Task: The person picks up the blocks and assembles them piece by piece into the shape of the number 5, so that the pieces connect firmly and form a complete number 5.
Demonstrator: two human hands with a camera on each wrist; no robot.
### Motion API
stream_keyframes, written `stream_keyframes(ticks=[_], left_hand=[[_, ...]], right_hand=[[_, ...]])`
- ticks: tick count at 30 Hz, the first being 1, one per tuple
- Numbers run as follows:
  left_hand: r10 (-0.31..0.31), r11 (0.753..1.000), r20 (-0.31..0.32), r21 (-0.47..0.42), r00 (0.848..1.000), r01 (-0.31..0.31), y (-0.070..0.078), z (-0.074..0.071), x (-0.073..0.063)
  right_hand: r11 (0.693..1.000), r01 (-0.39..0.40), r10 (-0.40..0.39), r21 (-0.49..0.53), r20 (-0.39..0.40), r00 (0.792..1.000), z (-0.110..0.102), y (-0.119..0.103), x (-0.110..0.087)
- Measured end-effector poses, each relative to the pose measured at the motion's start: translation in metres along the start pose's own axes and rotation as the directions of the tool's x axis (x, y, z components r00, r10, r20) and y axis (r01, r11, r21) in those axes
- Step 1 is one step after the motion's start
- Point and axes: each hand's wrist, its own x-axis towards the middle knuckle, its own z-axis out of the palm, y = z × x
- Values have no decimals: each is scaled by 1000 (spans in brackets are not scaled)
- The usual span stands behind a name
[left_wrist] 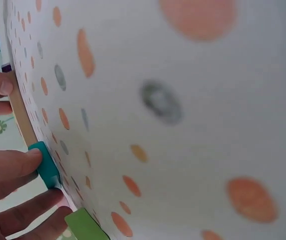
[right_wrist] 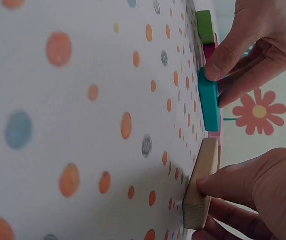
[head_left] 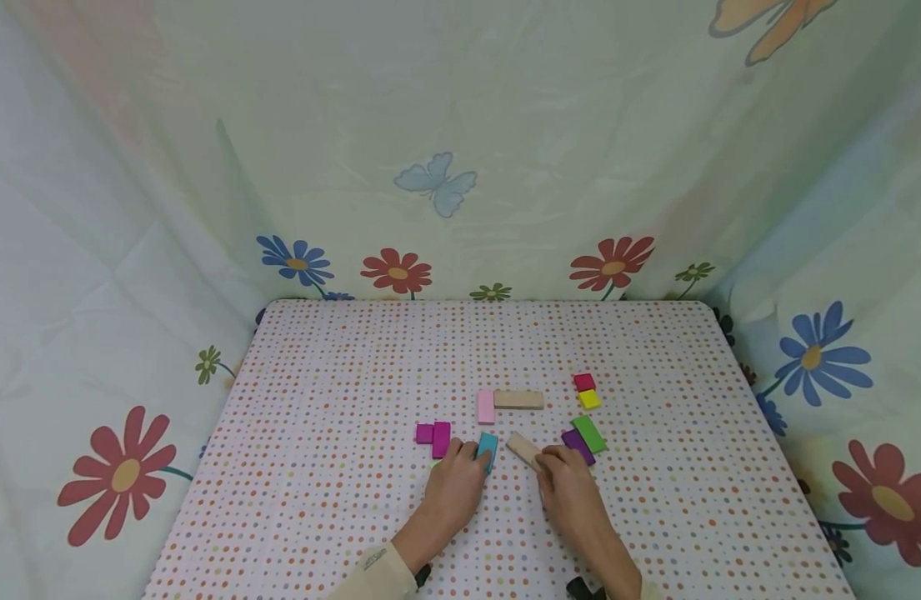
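- Left hand (head_left: 454,487) pinches the blue block (head_left: 488,447), nearside of the pink block (head_left: 486,407).
- Right hand (head_left: 573,496) pinches a wood block (head_left: 522,449), nearside and right of the pink block.
- Table (head_left: 340,375) bears all three.

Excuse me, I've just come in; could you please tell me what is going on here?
A person is handling small blocks on a dotted tabletop. The left-hand grip pinches a teal block, and the right-hand grip holds a plain wooden block; these two blocks are apart. Farther back, a pink block lies against another wooden block. Off to the right, a green block and a purple block lie together.
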Motion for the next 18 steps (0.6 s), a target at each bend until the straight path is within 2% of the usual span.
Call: stream_keyframes(ticks=[9,15,18], left_hand=[[3,998,-34,63,999,-1,1,3,8],[-18,999,-25,39,1000,19,0,4,12],[-27,999,-19,27,999,28,1,3,14]], right_hand=[[989,142,-138,36,-94,986,2,9,10],[971,238,-235,7,-134,963,0,12,21],[966,260,-258,2,-120,959,-2,13,27]])
